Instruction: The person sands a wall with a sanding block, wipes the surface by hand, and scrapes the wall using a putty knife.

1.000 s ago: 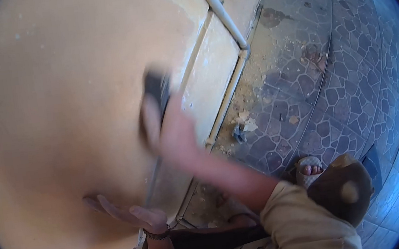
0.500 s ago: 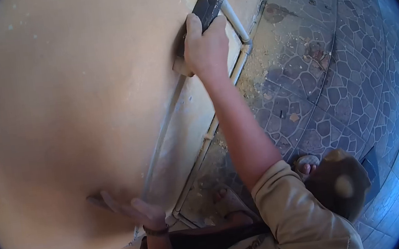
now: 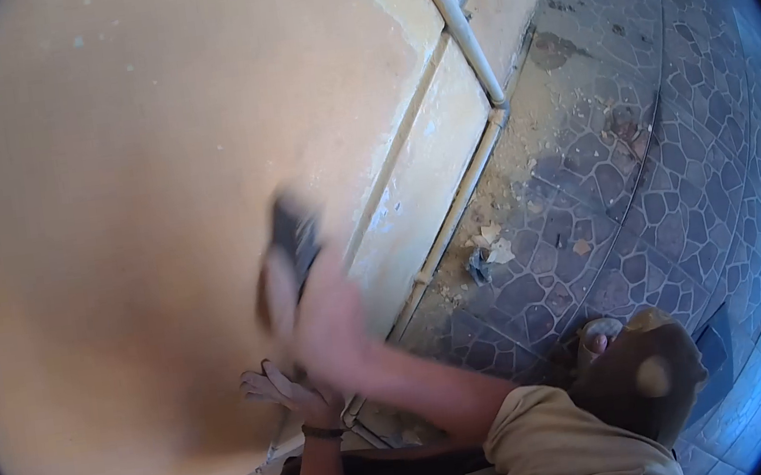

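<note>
My right hand (image 3: 329,324), blurred by motion, grips a dark, oblong block-like tool (image 3: 295,234) close to the peach-painted wall (image 3: 148,124). Its thumb lies along the near side of the tool; the blur hides what the underside is like. Just below it, my left hand (image 3: 290,389) holds nothing, fingers stretched toward the wall with a dark band at the wrist. The two hands overlap in this view. A straight ledge (image 3: 398,145) with flaked paint runs along the lower wall.
A white pipe (image 3: 459,28) comes down the wall and meets another pipe (image 3: 458,214) along its foot. Paint flakes (image 3: 499,247) and a crumpled dark scrap (image 3: 479,266) lie on the stone-patterned floor (image 3: 667,174). My bent knee (image 3: 639,367) is at right.
My right hand has swung the dark tool back from the ledge near the pipe, down and left toward my left hand. My left hand has shifted slightly right; the view has moved a little.
</note>
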Demonstrator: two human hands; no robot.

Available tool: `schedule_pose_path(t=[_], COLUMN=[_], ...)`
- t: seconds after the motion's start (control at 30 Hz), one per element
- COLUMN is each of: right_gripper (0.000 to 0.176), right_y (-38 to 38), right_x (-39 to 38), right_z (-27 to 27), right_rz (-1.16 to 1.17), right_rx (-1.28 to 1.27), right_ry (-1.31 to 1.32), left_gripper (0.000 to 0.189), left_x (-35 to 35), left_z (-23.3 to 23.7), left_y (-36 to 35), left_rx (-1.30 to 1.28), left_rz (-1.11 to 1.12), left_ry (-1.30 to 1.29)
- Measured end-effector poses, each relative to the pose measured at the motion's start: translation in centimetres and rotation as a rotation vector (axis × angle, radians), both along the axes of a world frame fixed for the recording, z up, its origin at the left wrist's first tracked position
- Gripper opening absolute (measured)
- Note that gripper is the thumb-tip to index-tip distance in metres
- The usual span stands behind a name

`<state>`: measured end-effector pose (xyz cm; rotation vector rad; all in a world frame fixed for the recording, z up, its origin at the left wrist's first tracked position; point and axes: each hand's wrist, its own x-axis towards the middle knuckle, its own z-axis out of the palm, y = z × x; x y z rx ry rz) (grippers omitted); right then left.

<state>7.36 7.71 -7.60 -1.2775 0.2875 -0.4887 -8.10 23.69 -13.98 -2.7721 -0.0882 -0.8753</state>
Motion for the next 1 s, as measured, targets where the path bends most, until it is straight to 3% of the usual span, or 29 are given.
schedule_pose_path(t=[0.07,0.13,0.17,0.23,0.27,0.4,0.47,0.53,0.57,0.63,0.7,0.73,0.83,0.87,0.9,0.93,1.0], right_gripper=[0.042,0.045,0.061,0.057,0.058,0.046,0.044,0.042,0.041,0.041,0.043,0.044,0.048,0.050,0.050,0.051,0.053], right_y=[0.7,-4.7,-9.7,-11.4,-9.7,1.3,-2.5,-5.6,-7.1,-2.7,-0.8,-0.8,-4.9,-6.7,-6.1,-10.6,-12.3], right_x=[-2.9,3.1,5.6,7.6,8.2,-3.4,-0.3,3.2,5.0,1.8,-2.7,-4.4,0.7,4.0,4.7,7.8,8.9], right_z=[0.1,0.9,3.4,3.7,0.8,-0.1,0.7,2.2,2.9,2.1,2.3,3.3,3.1,3.3,2.8,4.0,4.8], right_rz=[0.244,0.107,0.121,-0.034,-0.061,0.261,0.221,0.033,-0.061,-0.037,0.153,0.365,0.272,0.078,-0.139,0.022,0.030], right_rx=[-0.052,-0.173,-0.002,-0.141,-0.279,-0.027,-0.126,-0.162,-0.181,-0.184,-0.148,-0.104,-0.181,-0.094,-0.223,-0.092,-0.066], right_ry=[-0.005,0.085,0.232,0.221,0.216,-0.042,0.047,0.042,0.044,0.018,0.031,0.059,0.048,0.103,0.017,0.221,0.215], left_gripper=[0.075,0.076,0.077,0.079,0.079,0.078,0.078,0.077,0.077,0.075,0.078,0.079,0.071,0.071,0.071,0.071,0.074], left_x=[-1.3,-1.5,-1.3,-1.4,-1.3,1.7,2.1,2.0,1.9,2.8,4.7,5.6,6.6,6.7,6.3,6.0,5.8], left_z=[-0.1,1.0,1.2,1.5,1.5,3.2,5.6,6.6,6.6,7.5,8.1,8.7,12.4,13.1,13.6,13.7,13.6], left_y=[-0.4,-0.8,-1.1,-2.0,-2.1,-4.9,-6.6,-7.5,-7.7,-8.3,-9.1,-9.2,-9.3,-9.2,-9.1,-9.1,-8.7], left_rx=[-0.025,-0.109,-0.140,-0.206,-0.262,-0.380,-0.452,-0.597,-0.520,-0.337,-0.375,-0.392,-0.257,-0.241,-0.236,-0.231,-0.234], left_rz=[0.027,-0.014,-0.022,-0.042,-0.052,-0.198,-0.260,-0.280,-0.353,-0.502,-0.546,-0.571,-0.604,-0.589,-0.565,-0.542,-0.505], left_ry=[0.035,0.083,0.077,0.084,0.061,-0.076,-0.168,-0.295,-0.309,-0.343,-0.422,-0.455,-0.580,-0.596,-0.595,-0.595,-0.566])
